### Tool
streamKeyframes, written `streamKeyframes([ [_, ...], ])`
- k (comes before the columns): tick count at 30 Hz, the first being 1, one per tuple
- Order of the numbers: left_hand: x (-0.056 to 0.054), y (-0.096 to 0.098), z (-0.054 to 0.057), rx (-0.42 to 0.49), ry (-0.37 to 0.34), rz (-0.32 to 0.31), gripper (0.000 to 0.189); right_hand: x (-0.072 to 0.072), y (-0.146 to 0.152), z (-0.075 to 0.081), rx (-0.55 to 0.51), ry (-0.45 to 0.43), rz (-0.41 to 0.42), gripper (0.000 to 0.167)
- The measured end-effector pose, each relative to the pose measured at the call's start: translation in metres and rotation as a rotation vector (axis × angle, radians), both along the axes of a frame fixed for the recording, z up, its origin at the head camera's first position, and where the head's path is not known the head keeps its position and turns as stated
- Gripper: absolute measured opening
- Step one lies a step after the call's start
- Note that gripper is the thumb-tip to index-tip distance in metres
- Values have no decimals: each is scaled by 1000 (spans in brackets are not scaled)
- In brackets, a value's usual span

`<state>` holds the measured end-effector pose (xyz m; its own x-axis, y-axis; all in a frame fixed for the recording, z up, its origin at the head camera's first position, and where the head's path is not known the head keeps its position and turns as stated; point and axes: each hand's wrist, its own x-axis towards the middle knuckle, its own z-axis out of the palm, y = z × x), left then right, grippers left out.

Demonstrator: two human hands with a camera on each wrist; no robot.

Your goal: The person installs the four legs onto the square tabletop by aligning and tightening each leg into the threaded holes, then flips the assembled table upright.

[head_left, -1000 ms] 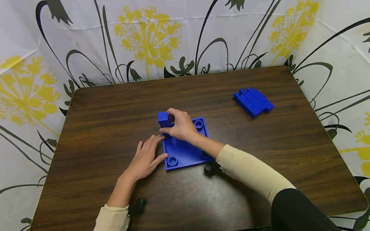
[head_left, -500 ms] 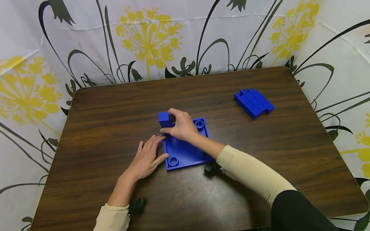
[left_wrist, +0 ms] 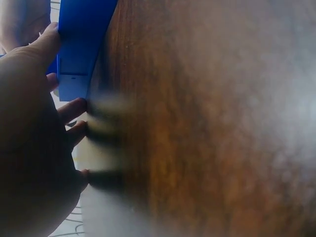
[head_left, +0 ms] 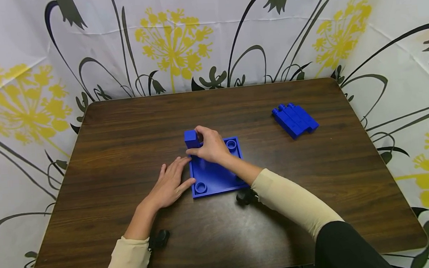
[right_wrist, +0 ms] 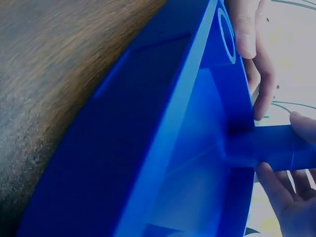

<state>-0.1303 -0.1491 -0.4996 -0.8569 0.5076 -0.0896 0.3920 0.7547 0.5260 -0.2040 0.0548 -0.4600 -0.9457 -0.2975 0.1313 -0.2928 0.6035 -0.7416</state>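
Head view: our nearer right hand (head_left: 210, 145) is pinching the upright blue block (head_left: 191, 139), probably far-left in the blue tray (head_left: 216, 176), spread left hand (head_left: 171, 185) touching its edge.

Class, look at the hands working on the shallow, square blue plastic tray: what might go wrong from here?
1. The upright, square-sided blue plastic post could end up crooked if the right hand, gripping it at the far left corner of the tray, tilts it.
2. The tray might slide or tip under pressure, since the left hand touches only its left side.
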Motion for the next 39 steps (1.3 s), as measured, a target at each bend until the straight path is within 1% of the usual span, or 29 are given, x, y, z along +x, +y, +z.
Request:
streamKeyframes([
  [4, 1, -1, 2, 7, 2, -8, 69, -2, 4, 6, 11, -73, 75, 47],
  [7, 0, -1, 3, -3, -7, -12, 69, -3, 12, 14, 23, -142, 144, 55],
  [9, -1, -1, 4, -8, -14, -13, 69, -3, 19, 21, -5, -189, 180, 60],
  [11, -2, 0, 5, -11, -21, -12, 68, -3, 30, 26, -49, -213, 209, 63],
  [14, -2, 0, 6, -4, -22, -12, 67, -4, 50, 32, -116, -217, 205, 59],
  [16, -2, 1, 6, -3, -21, -13, 67, -4, 66, 35, -128, -201, 169, 53],
  [17, -3, 1, 5, -3, -19, -15, 67, -5, 75, 36, -124, -194, 138, 50],
  [19, -3, 1, 4, -7, -15, -20, 67, -5, 94, 36, -113, -184, 68, 45],
  [21, -3, 2, 4, -10, -12, -23, 67, -6, 114, 34, -83, -178, -21, 40],
  [24, -3, 2, 3, -12, -14, -23, 67, -6, 144, 27, 4, -161, -171, 36],
  [27, -2, 2, 3, -12, -23, -19, 68, -5, 172, 19, 143, -126, -311, 36],
  [30, -1, 2, 3, -17, -28, -13, 68, -4, 195, 9, 274, -68, -421, 39],
  [34, -1, 1, 4, -27, -30, -11, 68, -2, 216, -3, 383, -2, -514, 43],
  [36, -1, 1, 4, -29, -31, -14, 68, 0, 222, -8, 424, 6, -529, 46],
  [39, -1, 1, 5, -29, -35, -18, 69, 2, 227, -14, 502, 6, -528, 54],
])
